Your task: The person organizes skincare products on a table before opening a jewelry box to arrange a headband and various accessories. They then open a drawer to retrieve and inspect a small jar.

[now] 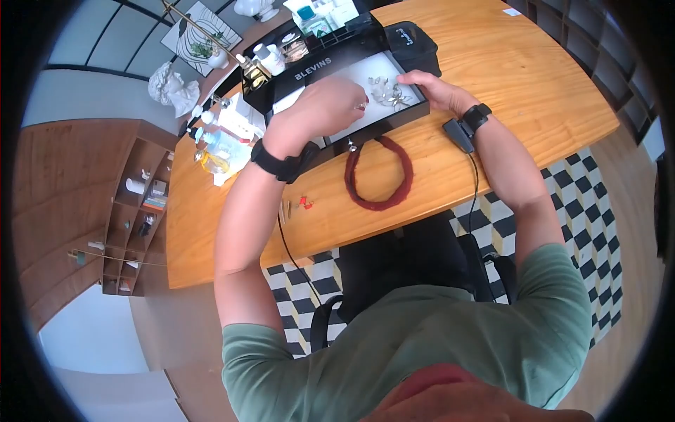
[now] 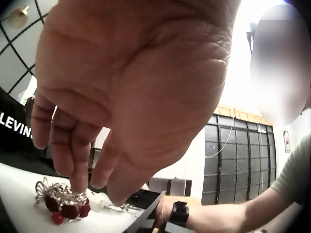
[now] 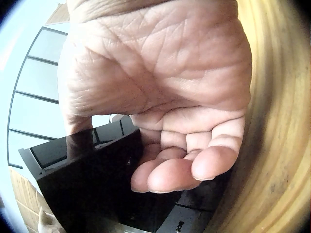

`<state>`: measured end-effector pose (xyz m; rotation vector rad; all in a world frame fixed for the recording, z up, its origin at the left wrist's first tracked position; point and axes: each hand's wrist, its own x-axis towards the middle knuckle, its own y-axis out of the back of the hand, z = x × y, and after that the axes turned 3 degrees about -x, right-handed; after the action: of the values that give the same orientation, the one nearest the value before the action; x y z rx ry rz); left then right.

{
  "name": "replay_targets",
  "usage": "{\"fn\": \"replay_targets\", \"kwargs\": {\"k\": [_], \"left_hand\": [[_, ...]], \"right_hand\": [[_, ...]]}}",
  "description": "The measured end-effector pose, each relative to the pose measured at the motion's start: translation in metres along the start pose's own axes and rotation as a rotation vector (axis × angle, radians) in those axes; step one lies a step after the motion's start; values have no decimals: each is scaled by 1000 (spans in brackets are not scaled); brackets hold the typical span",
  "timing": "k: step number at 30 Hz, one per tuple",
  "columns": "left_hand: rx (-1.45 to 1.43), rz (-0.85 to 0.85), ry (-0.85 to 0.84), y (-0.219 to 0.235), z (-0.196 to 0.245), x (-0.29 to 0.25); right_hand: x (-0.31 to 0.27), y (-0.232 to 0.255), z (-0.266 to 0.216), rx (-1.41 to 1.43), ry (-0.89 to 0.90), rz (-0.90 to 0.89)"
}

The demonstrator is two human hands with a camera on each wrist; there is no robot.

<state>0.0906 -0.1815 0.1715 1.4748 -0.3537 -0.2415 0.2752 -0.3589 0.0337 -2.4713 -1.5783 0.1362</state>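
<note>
A black drawer (image 1: 394,125) with a white lining is pulled out of a black box (image 1: 309,70) marked BLEVINS. My left hand (image 1: 320,105) reaches over it, fingers pointing down. In the left wrist view its fingertips overlap a cluster of silver wire loops with dark red flower-like pieces (image 2: 68,209) lying on the white lining. Silver jewelry pieces (image 1: 387,93) lie in the drawer's right part. My right hand (image 1: 439,91) grips the drawer's right side, thumb over the wall and fingers curled at its outer side, as the right wrist view shows.
A dark red ring-shaped band (image 1: 404,186) lies before the drawer, beside small red and gold pieces (image 1: 304,203). Bottles (image 1: 223,144) stand at the left; more bottles and boxes top the black box. A black case (image 1: 413,46) sits behind right. Cables hang from both wrists.
</note>
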Motion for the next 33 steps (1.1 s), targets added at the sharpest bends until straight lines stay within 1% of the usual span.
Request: {"fn": "replay_targets", "kwargs": {"k": [2,4,6,9,12,13,18,20,21,22,23,24,26,27,28,29,30,32,33], "left_hand": [[49,-81,147,-4,-1,10],[72,-57,135,-3,1,14],[98,-72,245,-3,4,15],[112,-80,277,-7,3,14],[104,-39,240,-14,-2,12],[89,-50,233,-13,-1,11],[107,13,199,-12,0,7],[114,26,188,-6,2,2],[86,78,167,1,7,-4],[57,131,146,9,13,-11],[87,184,102,16,20,-20],[31,245,67,24,36,-33],[-50,304,13,30,64,-58],[-66,290,21,26,77,-70],[-140,266,31,22,90,-83],[-211,241,39,18,100,-93],[-216,233,40,11,104,-99],[-158,224,-5,-14,106,-110],[-155,194,26,-23,106,-112]], "right_hand": [[-1,1,-1,-32,-8,2],[-1,0,-2,-19,6,3],[4,5,3,-34,5,-27],[7,8,6,-39,10,-41],[7,8,4,-56,10,-50],[6,6,3,-60,12,-55],[3,-3,2,16,11,10],[14,11,10,-24,20,-21],[18,17,14,-63,27,-49],[15,13,10,-62,28,-50],[13,8,7,-55,28,-24],[9,4,8,-45,26,2],[20,18,20,-95,25,22],[22,21,22,-97,17,21],[18,15,18,-97,7,17],[14,9,13,-112,39,-33],[5,-1,6,-120,33,-1],[6,3,7,-202,39,11],[8,6,5,-201,37,10]]}}
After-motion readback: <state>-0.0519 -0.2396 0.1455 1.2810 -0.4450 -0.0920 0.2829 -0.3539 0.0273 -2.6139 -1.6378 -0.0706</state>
